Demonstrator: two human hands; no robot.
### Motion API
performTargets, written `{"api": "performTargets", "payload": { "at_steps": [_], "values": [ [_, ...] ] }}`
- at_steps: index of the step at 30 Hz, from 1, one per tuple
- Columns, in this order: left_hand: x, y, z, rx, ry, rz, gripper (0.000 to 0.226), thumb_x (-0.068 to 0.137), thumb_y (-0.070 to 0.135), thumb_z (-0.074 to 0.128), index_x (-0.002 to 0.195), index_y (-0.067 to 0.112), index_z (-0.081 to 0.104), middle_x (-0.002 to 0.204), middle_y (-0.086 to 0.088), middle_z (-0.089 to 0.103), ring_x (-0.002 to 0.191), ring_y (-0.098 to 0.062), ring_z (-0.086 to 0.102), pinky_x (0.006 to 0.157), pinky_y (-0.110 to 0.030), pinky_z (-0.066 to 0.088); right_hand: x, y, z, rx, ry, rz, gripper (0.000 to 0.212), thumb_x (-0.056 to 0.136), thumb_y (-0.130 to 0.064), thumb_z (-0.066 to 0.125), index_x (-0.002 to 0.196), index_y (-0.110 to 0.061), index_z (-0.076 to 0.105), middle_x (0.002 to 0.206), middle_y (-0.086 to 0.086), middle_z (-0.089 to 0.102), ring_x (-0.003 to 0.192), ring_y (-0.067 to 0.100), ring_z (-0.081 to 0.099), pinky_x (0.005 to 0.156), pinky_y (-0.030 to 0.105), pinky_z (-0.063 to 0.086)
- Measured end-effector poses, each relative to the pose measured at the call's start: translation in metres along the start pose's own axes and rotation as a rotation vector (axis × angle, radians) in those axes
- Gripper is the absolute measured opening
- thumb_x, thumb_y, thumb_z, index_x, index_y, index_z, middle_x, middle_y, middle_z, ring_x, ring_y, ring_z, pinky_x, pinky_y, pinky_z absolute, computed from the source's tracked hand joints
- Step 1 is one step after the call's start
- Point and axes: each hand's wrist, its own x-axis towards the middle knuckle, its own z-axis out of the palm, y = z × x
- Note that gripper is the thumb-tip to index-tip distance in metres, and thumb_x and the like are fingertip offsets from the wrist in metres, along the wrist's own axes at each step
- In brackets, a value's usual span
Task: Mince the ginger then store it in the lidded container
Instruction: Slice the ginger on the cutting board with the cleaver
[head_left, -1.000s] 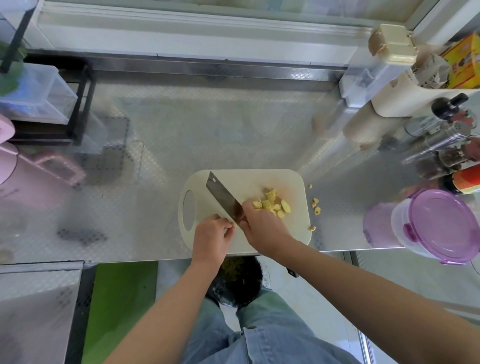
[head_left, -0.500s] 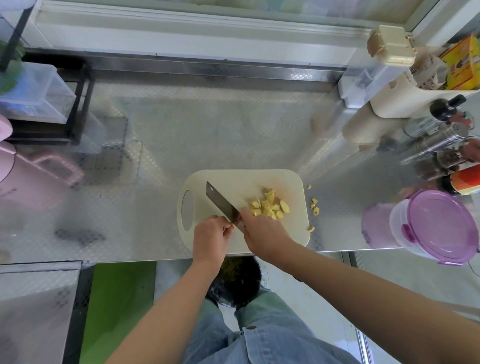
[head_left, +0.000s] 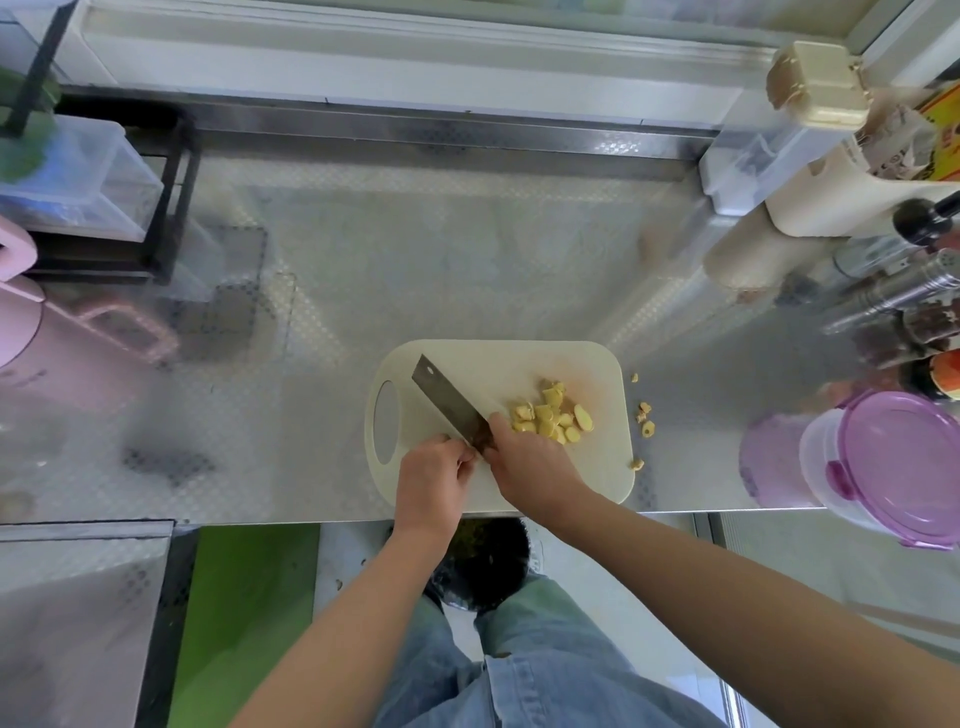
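Observation:
A pile of chopped yellow ginger (head_left: 553, 420) lies on the right half of the cream cutting board (head_left: 519, 364). My right hand (head_left: 530, 462) grips the handle of a cleaver (head_left: 447, 400), whose blade points up and left across the board, left of the pile. My left hand (head_left: 434, 478) sits curled on the board's near edge, its fingertips at the heel of the blade; anything it holds is hidden. The round container with a purple lid (head_left: 904, 462) stands shut at the counter's right edge.
A few stray ginger bits (head_left: 645, 415) lie on the steel counter right of the board. Bottles and jars (head_left: 904, 291) crowd the back right. A pink jug (head_left: 31, 353) and a black rack with clear boxes (head_left: 104, 197) stand at the left.
Almost nothing: both hands and the cleaver stay at the board's near edge, with only a slight shift of the blade. The ginger pile has not moved.

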Motion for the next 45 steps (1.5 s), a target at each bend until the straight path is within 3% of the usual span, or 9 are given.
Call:
{"api": "performTargets", "payload": {
  "at_steps": [2,6,9,13,18,30,36,39,45],
  "values": [
    [-0.001,0.000,-0.001,-0.011,0.003,0.024,0.016,0.068,-0.002,0.080,0.065,0.010,0.070,0.062,-0.005,0.062,0.054,-0.021,0.056,0.050,-0.026,0.041,0.002,0.000,-0.003,0.061,0.007,0.054,0.019,0.100,-0.022,0.040,0.113,-0.009,0.036,0.088,0.014,0.062,0.077,0.036,0.060,0.060,0.039,0.045],
    [-0.001,-0.001,-0.002,-0.032,0.000,0.027,0.018,0.071,0.001,0.079,0.064,0.012,0.068,0.062,0.001,0.062,0.055,-0.013,0.052,0.052,-0.015,0.032,0.007,0.003,-0.009,0.048,0.025,0.059,0.021,0.101,-0.023,0.040,0.115,-0.008,0.036,0.088,0.014,0.061,0.077,0.035,0.060,0.055,0.034,0.036],
    [-0.001,0.000,-0.003,-0.045,-0.011,-0.004,0.015,0.074,0.004,0.079,0.066,0.011,0.069,0.067,0.003,0.066,0.058,-0.007,0.052,0.054,-0.006,0.029,-0.001,0.009,-0.014,0.075,0.037,0.031,0.016,0.099,-0.023,0.042,0.108,-0.011,0.036,0.077,0.009,0.055,0.068,0.033,0.056,0.054,0.037,0.043],
    [0.002,0.002,-0.005,-0.018,-0.015,-0.027,0.012,0.076,0.008,0.078,0.068,0.009,0.070,0.068,-0.001,0.069,0.060,-0.014,0.057,0.058,-0.018,0.036,-0.012,0.007,-0.015,0.025,0.037,-0.026,0.015,0.098,-0.022,0.042,0.109,-0.012,0.037,0.078,0.008,0.057,0.064,0.033,0.055,0.055,0.038,0.049],
    [0.001,0.002,-0.003,0.010,-0.007,-0.033,0.019,0.076,0.011,0.079,0.063,0.009,0.066,0.064,-0.003,0.065,0.058,-0.016,0.053,0.058,-0.021,0.033,-0.016,0.000,-0.017,-0.017,0.013,-0.064,0.016,0.098,-0.019,0.042,0.112,-0.011,0.039,0.081,0.012,0.059,0.064,0.032,0.054,0.055,0.039,0.048],
    [0.003,-0.002,-0.001,-0.004,-0.013,0.008,0.011,0.075,0.010,0.079,0.068,0.008,0.071,0.070,-0.007,0.066,0.059,-0.024,0.061,0.056,-0.037,0.051,-0.019,-0.006,-0.016,-0.091,-0.007,-0.059,0.016,0.096,-0.010,0.041,0.112,-0.011,0.038,0.066,-0.002,0.037,0.060,0.023,0.044,0.051,0.033,0.035],
    [0.003,-0.003,0.000,-0.013,-0.020,0.020,0.013,0.074,0.007,0.078,0.065,0.009,0.069,0.066,-0.006,0.064,0.057,-0.023,0.058,0.054,-0.038,0.050,-0.006,-0.012,-0.011,-0.103,-0.022,-0.063,0.017,0.091,-0.003,0.041,0.106,-0.010,0.036,0.064,-0.002,0.035,0.058,0.026,0.044,0.046,0.032,0.026],
    [0.004,-0.003,0.000,-0.015,-0.012,0.010,0.013,0.074,0.006,0.077,0.064,0.009,0.069,0.066,-0.006,0.064,0.057,-0.023,0.057,0.053,-0.037,0.049,-0.003,-0.012,-0.009,-0.124,-0.024,-0.069,0.019,0.091,-0.002,0.040,0.107,-0.010,0.036,0.061,-0.003,0.032,0.048,0.018,0.032,0.043,0.029,0.018],
    [0.004,-0.005,0.001,-0.022,-0.030,0.014,0.010,0.074,0.004,0.075,0.067,0.008,0.071,0.069,-0.008,0.065,0.059,-0.025,0.059,0.056,-0.039,0.051,-0.006,-0.010,-0.003,-0.137,0.002,-0.072,0.022,0.093,-0.005,0.040,0.114,-0.009,0.036,0.061,-0.004,0.029,0.061,0.028,0.042,0.054,0.033,0.031]
  ]
}}
